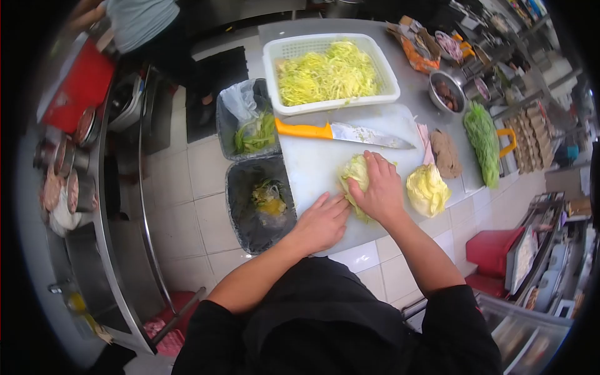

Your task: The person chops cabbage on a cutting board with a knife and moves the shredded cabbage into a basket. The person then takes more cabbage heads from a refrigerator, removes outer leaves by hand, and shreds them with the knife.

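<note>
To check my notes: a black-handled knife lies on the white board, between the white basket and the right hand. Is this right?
Not quite: the head view shows the knife with an orange handle, not black. It does lie on the white board, between the white basket and the right hand.

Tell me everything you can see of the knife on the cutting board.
The knife has a yellow-orange handle, plastic by its look, and a broad metal blade speckled with small pale bits. It lies flat across the far part of the cutting board, near the white basket, handle at the board's left edge, pointed tip to the right. No one grips it; only the board visibly touches it.
</note>
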{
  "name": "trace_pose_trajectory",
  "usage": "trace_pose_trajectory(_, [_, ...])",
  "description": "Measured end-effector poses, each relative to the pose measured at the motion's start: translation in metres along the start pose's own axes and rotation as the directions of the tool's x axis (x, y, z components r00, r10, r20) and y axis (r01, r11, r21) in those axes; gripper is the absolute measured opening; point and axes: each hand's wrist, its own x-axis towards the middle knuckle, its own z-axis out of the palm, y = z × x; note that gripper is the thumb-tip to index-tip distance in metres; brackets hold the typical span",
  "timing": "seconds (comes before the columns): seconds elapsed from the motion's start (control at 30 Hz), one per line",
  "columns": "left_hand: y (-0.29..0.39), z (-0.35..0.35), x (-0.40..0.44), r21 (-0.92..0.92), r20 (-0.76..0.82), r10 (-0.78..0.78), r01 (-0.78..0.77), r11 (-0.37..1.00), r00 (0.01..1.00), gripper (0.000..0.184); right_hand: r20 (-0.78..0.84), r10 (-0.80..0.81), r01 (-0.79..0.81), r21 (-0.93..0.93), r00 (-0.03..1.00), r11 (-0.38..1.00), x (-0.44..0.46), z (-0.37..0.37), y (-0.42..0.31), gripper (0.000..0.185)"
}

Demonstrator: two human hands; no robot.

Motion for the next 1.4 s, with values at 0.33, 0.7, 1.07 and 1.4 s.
trace_pose_trajectory(0.33, [-0.038,-0.07,0.062,0.22,0.028,-0.314,0.3,0.928,0.949,0.01,0.015,0.078,-0.079,0.057,0.997,0.995,0.006,0.003,0.006,0.072])
trace_pose_trajectory(0.7, [-0.038,0.004,0.042,0.13,-0.122,-0.086,0.102,0.986,0.989,0.009,-0.083,-0.135,0.146,0.147,0.987,0.978,-0.009,-0.018,0.013,0.107])
trace_pose_trajectory(1.07, [-0.056,0.004,0.03,0.079,-0.162,0.141,-0.13,0.988,0.977,0.017,0.082,-0.088,0.067,0.237,0.993,0.969,0.004,-0.011,0.027,0.088])
trace_pose_trajectory(1.4, [-0.02,0.016,-0.025,0.106,-0.352,-0.041,0.083,0.991,0.935,0.005,0.017,-0.129,0.123,0.192,0.992,0.974,-0.002,0.006,0.039,0.077])
